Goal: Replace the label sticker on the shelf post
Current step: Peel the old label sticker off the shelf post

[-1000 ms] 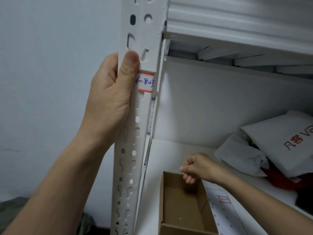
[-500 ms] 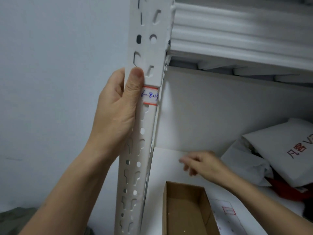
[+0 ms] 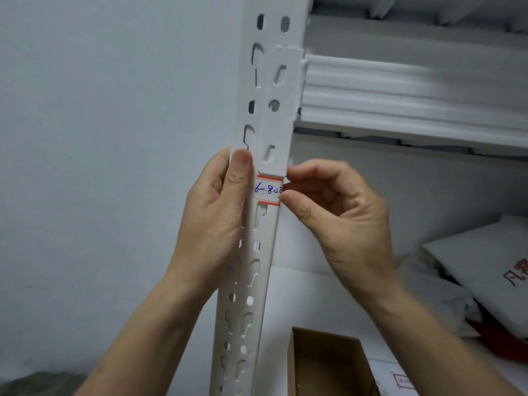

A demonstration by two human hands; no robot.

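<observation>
A white perforated shelf post [image 3: 267, 90] runs up the middle of the view. A white label sticker [image 3: 268, 190] with red bands and blue handwriting is stuck on its front face. My left hand [image 3: 217, 212] grips the post from the left, thumb pressed on the face just left of the label. My right hand [image 3: 337, 215] is at the post's right edge, thumb and forefinger pinched at the right end of the label.
An open brown cardboard box [image 3: 325, 364] sits on the white shelf board [image 3: 308, 298] below. A sheet of label stickers [image 3: 400, 378] lies right of the box. White packages [image 3: 483, 270] are piled at the right. An upper shelf beam [image 3: 414, 90] crosses above.
My right hand rose from beside the cardboard box up to the post and now pinches at the label's right end. My left hand kept its grip on the post.
</observation>
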